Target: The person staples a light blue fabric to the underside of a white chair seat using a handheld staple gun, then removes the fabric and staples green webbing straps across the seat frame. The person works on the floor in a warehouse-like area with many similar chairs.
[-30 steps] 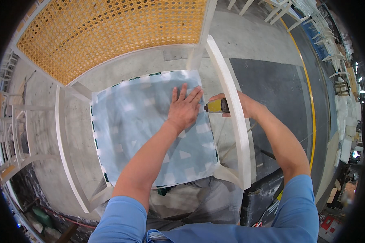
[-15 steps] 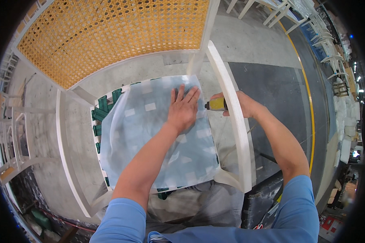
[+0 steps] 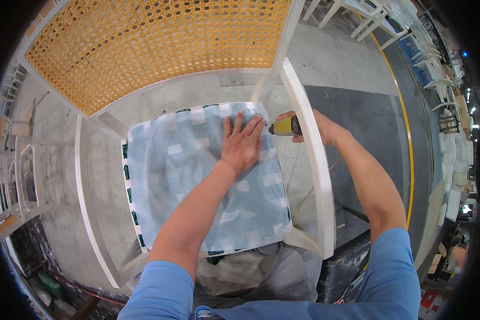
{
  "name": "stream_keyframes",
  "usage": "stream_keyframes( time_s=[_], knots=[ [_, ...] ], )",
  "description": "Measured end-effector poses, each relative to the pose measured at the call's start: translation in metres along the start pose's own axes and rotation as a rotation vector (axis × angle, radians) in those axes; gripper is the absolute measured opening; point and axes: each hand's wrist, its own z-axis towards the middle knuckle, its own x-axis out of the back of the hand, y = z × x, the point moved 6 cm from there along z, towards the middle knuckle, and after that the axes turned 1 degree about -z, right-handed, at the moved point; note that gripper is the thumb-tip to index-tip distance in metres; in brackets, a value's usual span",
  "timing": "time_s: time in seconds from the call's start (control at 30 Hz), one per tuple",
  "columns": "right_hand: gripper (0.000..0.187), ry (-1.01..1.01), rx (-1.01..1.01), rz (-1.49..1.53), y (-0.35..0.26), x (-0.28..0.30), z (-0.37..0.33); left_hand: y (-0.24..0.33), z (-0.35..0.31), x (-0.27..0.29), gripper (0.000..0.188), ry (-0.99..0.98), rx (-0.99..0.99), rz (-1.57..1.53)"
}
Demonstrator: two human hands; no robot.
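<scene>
A pale, see-through fabric sheet [image 3: 197, 181] lies spread over the seat of a white chair frame [image 3: 319, 176]. Dark green webbing straps [image 3: 126, 172] show along the seat's left edge, beside the sheet. My left hand [image 3: 242, 143] rests palm down on the sheet near its far right corner, fingers spread. On the right, my right hand [image 3: 320, 128] reaches past the armrest and grips a yellow and black staple gun [image 3: 288, 126]. The tool's dark nose points left at the seat's right edge; I cannot tell whether it touches. The armrest partly hides my right hand.
The chair's cane-webbed back [image 3: 160, 48] rises at the far side. Its left armrest [image 3: 85, 197] stands beside the seat. More white chairs [image 3: 368, 16] stand at the far right, others [image 3: 24, 181] at the left. A yellow line [image 3: 409, 160] crosses the floor.
The sheet's far left part, folded inward before, now lies flat and covers more of the green webbing. My hands stay in nearly the same places; the view has shifted slightly.
</scene>
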Motion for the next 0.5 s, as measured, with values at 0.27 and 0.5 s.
stream_keyframes(
  time_s=[0.27, 0.5],
  knots=[
    [0.081, -0.014, -0.054, -0.085, -0.002, 0.003, 0.008, 0.001, 0.000, 0.002, 0.056, -0.002, -0.006, -0.013],
    [0.076, -0.019, -0.042, -0.061, -0.001, 0.004, 0.015, -0.002, 0.003, 0.003, 0.053, 0.055, 0.003, -0.052]
  ],
)
